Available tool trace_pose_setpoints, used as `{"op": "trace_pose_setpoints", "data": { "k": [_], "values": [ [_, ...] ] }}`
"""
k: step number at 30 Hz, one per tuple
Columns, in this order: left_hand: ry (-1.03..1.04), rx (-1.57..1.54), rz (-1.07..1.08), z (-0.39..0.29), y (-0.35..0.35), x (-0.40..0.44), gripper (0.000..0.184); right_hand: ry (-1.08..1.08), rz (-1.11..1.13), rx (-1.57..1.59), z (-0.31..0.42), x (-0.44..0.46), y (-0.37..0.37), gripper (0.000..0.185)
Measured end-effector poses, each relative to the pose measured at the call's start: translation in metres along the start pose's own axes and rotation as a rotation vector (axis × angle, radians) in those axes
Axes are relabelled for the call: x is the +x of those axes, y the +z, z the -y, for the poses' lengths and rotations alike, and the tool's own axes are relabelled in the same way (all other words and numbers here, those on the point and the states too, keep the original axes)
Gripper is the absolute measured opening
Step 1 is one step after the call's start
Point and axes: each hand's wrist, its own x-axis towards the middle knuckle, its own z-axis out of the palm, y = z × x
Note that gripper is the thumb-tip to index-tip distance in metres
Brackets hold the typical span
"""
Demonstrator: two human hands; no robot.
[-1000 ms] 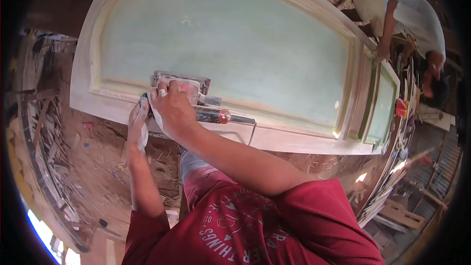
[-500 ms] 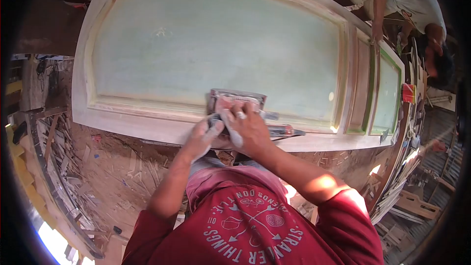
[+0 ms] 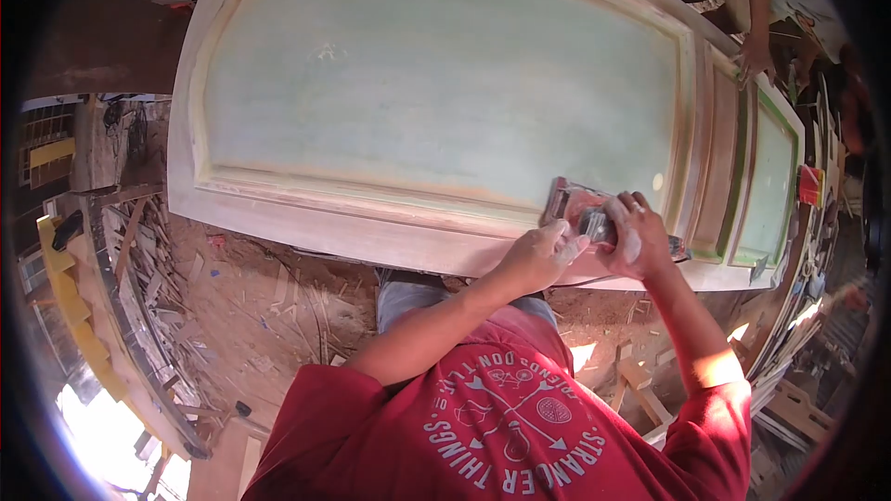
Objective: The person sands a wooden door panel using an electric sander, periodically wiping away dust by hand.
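The right hand point(image 3: 639, 239) is closed over the rear of a sander point(image 3: 577, 202), its bent fingers on top and their skin whitened with powder. The left hand point(image 3: 541, 255) sits just beside it with fingers curled and thumb held toward the tool's dark, rounded part; whether it grips or only touches, I cannot tell. The sander has a flat, straight-edged base, a dusty reddish body and a dark end that shows past the right wrist. It lies tilted across the lower edge of a wide panel point(image 3: 436, 93), near that panel's right end. The panel is smooth, matte and a cloudy pale green, with a bowed top and yellowish-brown blurring along its borders. Stepped moulding point(image 3: 353, 193) rims it, and outside that runs a broad frame point(image 3: 278, 223) of pale, chalky wood. To the right, past brownish upright strips, a smaller panel point(image 3: 768, 172) is edged in brighter green. Another person's hand point(image 3: 756, 56) reaches down to the frame's upper right, and a red block-like thing point(image 3: 810, 184) shows beyond the right end. Nearer the body are a soft red shirt point(image 3: 408, 427) with white print and faded jeans point(image 3: 399, 299). Below spreads brown, earthy ground point(image 3: 246, 292), littered with thin, splintery scraps point(image 3: 167, 292) at left.
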Motion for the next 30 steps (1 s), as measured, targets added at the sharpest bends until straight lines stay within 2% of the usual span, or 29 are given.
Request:
{"op": "trace_pose_setpoints", "data": {
  "k": [2,3,4,5,6,7,9,11,12,13,14,15,17,18,19,20,22,23,25,27,30],
  "values": [
    [0.056,-0.124,0.001,0.004,-0.015,-0.013,0.037,0.027,0.006,-0.007,-0.016,0.005,0.0,0.066],
    [0.084,-0.049,-0.062,0.011,-0.029,-0.02,0.03,0.071,0.024,0.022,-0.015,0.012,-0.001,0.07],
    [0.107,-0.011,-0.165,0.017,-0.044,-0.026,0.024,0.054,0.003,0.053,-0.006,0.019,-0.003,0.066],
    [0.253,0.316,-0.414,0.034,-0.059,-0.033,0.026,0.039,-0.026,0.08,0.009,0.03,-0.008,0.063],
    [0.355,0.646,-0.55,0.066,-0.077,-0.035,0.038,0.024,-0.053,0.108,0.024,0.04,-0.009,0.061],
    [0.415,0.794,-0.638,0.081,-0.101,-0.039,0.061,-0.014,-0.067,0.132,0.036,0.051,-0.004,0.063],
    [0.105,1.02,-0.615,0.081,-0.138,-0.062,0.083,-0.083,-0.18,0.21,0.061,0.072,0.035,0.068],
    [0.128,1.006,-0.71,0.115,-0.168,-0.077,0.092,-0.122,-0.309,0.261,0.106,0.096,0.062,0.077],
    [0.136,1.019,-0.763,0.135,-0.183,-0.085,0.092,-0.12,-0.283,0.381,0.128,0.109,0.087,0.073],
    [0.153,1.025,-0.812,0.148,-0.195,-0.089,0.093,-0.208,-0.448,0.428,0.151,0.12,0.106,0.063],
    [0.128,1.007,-0.855,0.146,-0.202,-0.09,0.092,-0.201,-0.487,0.519,0.18,0.135,0.113,0.053],
    [0.096,0.993,-0.9,0.145,-0.21,-0.093,0.091,-0.12,-0.366,0.457,0.212,0.142,0.09,0.049],
    [0.077,1.054,-0.777,0.171,-0.235,-0.101,0.091,-0.139,-0.489,0.368,0.251,0.156,0.093,0.048],
    [0.065,1.09,-0.723,0.178,-0.242,-0.1,0.09,-0.125,-0.393,0.353,0.257,0.164,0.089,0.048],
    [0.067,1.02,-0.818,0.151,-0.227,-0.092,0.089,-0.116,-0.296,0.342,0.262,0.17,0.084,0.049],
    [0.056,1.066,-0.754,0.14,-0.224,-0.087,0.089,-0.109,-0.195,0.332,0.263,0.172,0.08,0.05],
    [0.035,1.153,-0.629,0.129,-0.226,-0.082,0.09,-0.054,-0.321,0.371,0.246,0.164,0.084,0.053],
    [0.0,1.188,-0.663,0.168,-0.235,-0.078,0.093,-0.029,-0.384,0.389,0.23,0.157,0.088,0.055],
    [-0.047,1.218,-0.638,0.155,-0.219,-0.074,0.098,0.052,-0.427,0.435,0.184,0.14,0.092,0.061],
    [-0.083,1.25,-0.63,0.146,-0.206,-0.067,0.105,0.235,-0.308,0.412,0.136,0.117,0.065,0.063],
    [-0.184,1.194,-0.599,0.126,-0.193,-0.059,0.109,0.44,-0.325,0.312,0.075,0.081,0.024,0.067]
  ]
}}
